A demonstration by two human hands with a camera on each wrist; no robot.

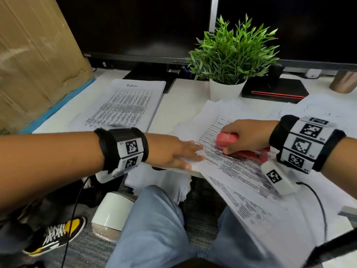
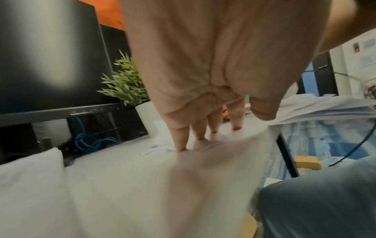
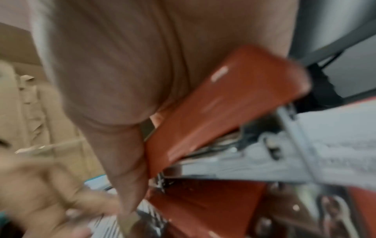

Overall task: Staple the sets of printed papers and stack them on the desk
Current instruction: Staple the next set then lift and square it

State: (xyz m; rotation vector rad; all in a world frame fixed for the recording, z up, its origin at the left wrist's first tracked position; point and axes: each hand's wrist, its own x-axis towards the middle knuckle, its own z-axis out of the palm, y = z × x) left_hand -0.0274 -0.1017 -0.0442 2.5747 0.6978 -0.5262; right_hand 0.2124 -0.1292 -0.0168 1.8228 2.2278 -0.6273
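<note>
A set of printed papers (image 1: 233, 167) lies askew over the desk's front edge, its corner hanging towards my lap. My left hand (image 1: 173, 153) lies flat on the set's left edge, fingers (image 2: 181, 140) straight and pressing down. My right hand (image 1: 247, 136) grips a red stapler (image 1: 228, 139) that lies on the printed sheet, fingers over its top and thumb at its side. In the right wrist view the red stapler (image 3: 223, 109) sits blurred under the palm. A neat stack headed "Admin" (image 1: 125, 105) lies at the back left.
A potted green plant (image 1: 231, 55) in a white pot stands behind the papers, with two dark monitors (image 1: 135, 26) beyond. Loose sheets (image 1: 318, 107) spread at the right. A cardboard box (image 1: 34, 55) leans at the left. A metal cup (image 1: 343, 82) stands far right. My knees are below the desk edge.
</note>
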